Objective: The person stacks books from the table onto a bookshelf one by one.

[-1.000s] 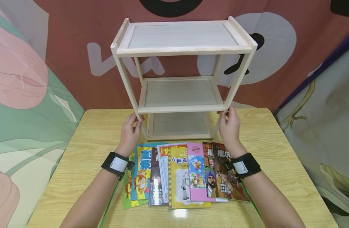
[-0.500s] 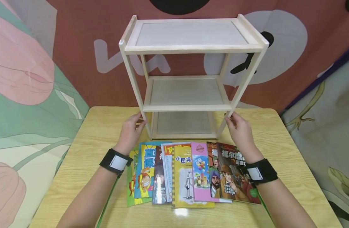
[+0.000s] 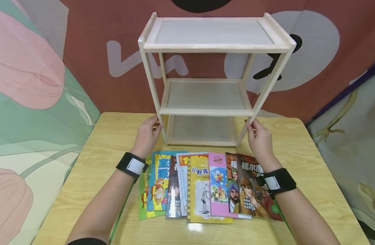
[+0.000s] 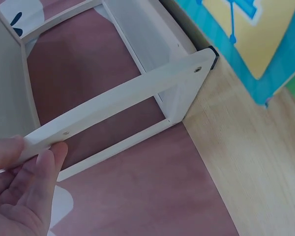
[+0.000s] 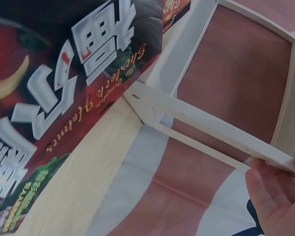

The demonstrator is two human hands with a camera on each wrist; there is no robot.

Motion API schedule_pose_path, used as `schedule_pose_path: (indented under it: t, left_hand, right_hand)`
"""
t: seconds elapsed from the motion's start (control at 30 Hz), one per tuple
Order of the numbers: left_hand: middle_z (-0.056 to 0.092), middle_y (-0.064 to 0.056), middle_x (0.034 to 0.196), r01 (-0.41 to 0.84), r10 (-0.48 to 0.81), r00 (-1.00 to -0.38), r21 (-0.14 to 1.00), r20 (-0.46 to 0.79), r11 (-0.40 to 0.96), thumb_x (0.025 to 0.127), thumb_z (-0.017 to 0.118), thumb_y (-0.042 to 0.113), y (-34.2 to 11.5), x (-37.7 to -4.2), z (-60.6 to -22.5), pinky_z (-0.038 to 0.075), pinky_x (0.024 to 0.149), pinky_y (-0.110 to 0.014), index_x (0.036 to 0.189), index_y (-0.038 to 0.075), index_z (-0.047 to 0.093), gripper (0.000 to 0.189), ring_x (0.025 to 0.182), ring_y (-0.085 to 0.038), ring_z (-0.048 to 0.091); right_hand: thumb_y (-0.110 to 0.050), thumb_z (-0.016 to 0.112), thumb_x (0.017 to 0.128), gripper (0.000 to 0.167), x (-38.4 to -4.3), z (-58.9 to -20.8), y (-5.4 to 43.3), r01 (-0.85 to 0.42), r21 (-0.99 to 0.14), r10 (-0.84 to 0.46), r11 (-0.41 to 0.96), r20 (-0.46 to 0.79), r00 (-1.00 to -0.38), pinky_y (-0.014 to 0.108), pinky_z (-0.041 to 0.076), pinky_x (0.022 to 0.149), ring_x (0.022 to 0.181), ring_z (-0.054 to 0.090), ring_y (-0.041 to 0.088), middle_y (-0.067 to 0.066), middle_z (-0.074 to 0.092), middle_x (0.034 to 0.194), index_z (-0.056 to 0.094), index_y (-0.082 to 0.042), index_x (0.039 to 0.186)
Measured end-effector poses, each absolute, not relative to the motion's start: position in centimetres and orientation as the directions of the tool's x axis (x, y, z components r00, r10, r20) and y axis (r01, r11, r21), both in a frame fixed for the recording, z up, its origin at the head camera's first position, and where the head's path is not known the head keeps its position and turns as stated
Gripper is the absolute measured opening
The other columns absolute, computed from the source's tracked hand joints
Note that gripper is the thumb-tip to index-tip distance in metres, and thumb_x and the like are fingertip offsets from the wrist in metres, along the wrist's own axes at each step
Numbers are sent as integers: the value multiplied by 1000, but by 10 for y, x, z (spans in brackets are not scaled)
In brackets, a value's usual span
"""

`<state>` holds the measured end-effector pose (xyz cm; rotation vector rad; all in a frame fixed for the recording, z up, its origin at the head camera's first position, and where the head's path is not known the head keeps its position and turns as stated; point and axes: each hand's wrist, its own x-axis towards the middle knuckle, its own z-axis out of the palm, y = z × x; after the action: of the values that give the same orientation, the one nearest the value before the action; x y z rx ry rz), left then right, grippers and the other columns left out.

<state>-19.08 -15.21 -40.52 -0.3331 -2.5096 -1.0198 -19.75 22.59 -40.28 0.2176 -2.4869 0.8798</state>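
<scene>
A pale wooden shelf rack [image 3: 205, 112] with three tiers stands upright at the back of the table. My left hand [image 3: 146, 134] pinches its front left post just below the middle tier; the left wrist view shows thumb and fingers on either side of that post [image 4: 123, 98]. On the other side, my right hand [image 3: 261, 141] pinches the front right post [image 5: 201, 120] at a similar height. Several overlapping books lie in a fanned row before the rack, among them a yellow book [image 3: 202, 190], a pink book [image 3: 218, 183] and a dark Sherlock Holmes book [image 3: 254, 187].
The wooden table [image 3: 92, 163] ends near a printed cloth backdrop [image 3: 92, 81] close behind the rack. More patterned cloth hangs at both sides. Each wrist wears a black strap [image 3: 132, 165] with a green cable.
The whole scene shifts right in the head view. My right hand has come around to the outer side of its post, while the left keeps its hold. The books lie as before.
</scene>
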Motion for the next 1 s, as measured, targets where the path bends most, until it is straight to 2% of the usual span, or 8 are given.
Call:
schedule_pose_path:
  t: [0.23,1.0]
  left_hand:
    - [65,-16,111,348,59,-894,605,445,716,92,60,13,-149,-198,-405,56,78,-33,124,-1,58,34,96,-25,67]
    - [66,-17,109,330,32,-894,608,447,722,90,63,11,-149,-197,-408,57,75,-35,122,-1,59,34,94,-27,68]
  right_hand:
    - [-16,50,98,23,-201,-405,227,-297,-540,34,788,519,-854,51,54,75,98,65,42,25,65,109,60,2,110]
    - [-15,53,97,23,-199,-404,224,-267,-541,36,798,484,-874,50,54,76,101,65,40,22,66,109,60,0,113]
